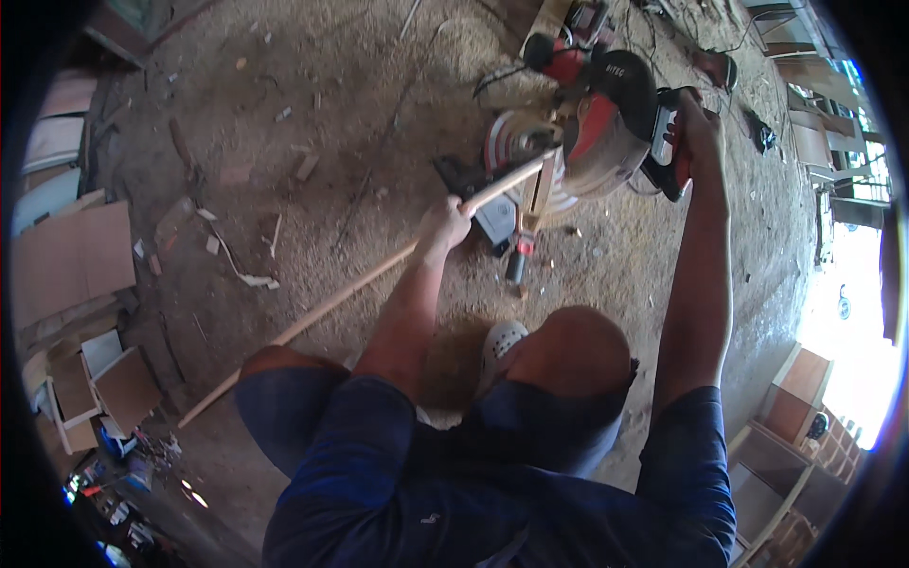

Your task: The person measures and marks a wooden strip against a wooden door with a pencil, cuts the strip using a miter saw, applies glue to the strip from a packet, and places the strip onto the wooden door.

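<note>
A red and black miter saw (597,133) stands on the ground ahead of me. My right hand (699,137) is wrapped round its handle, at the right of the saw head. My left hand (445,227) is closed around a long thin wooden strip (346,292). One end of the strip lies across the saw's table by the fence, close to the blade guard; the other slants down to the lower left, past my left knee. Whether the blade touches the wood, I cannot tell. A black-handled knob (517,265) sticks out of the saw's front.
Sawdust and wood offcuts (306,168) litter the dirt floor. Boards and panels (76,251) are stacked along the left. A power tool (715,68) and cables lie beyond the saw, at the far right. Wooden frames (772,473) stand at the lower right.
</note>
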Demonstrator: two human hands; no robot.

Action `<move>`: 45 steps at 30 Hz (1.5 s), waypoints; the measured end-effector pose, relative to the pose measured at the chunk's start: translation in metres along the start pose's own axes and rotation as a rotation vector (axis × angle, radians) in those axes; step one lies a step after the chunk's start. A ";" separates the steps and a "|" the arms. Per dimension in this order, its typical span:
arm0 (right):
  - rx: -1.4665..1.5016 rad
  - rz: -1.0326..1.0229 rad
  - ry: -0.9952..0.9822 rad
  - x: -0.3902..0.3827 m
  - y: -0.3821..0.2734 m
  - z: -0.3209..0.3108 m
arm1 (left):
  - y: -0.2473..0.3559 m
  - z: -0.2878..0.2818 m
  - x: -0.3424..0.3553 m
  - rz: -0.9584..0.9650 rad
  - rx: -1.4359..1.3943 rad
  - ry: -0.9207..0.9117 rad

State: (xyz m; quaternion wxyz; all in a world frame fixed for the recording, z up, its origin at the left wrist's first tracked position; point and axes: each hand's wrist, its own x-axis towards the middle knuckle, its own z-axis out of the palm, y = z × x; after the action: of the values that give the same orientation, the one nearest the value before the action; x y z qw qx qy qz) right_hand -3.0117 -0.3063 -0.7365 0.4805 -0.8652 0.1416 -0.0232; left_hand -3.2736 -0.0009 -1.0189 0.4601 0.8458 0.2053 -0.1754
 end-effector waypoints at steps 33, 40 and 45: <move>0.301 -0.288 -0.576 -0.355 -0.488 -0.188 | 0.347 -0.453 -0.472 0.204 -0.230 0.207; 0.098 -0.588 -0.102 -0.429 -0.606 -0.331 | 0.464 -0.475 -0.567 0.578 -0.252 0.199; 0.117 -0.690 0.215 -0.461 -0.663 -0.437 | 0.577 -0.490 -0.623 0.812 -0.323 -0.008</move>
State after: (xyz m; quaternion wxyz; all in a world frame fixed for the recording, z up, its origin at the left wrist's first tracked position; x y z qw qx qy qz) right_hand -3.3826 -0.2132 0.0983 0.4754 -0.8256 -0.1106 -0.2830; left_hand -3.4597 0.0157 -0.0567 0.6188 0.7745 -0.1208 0.0508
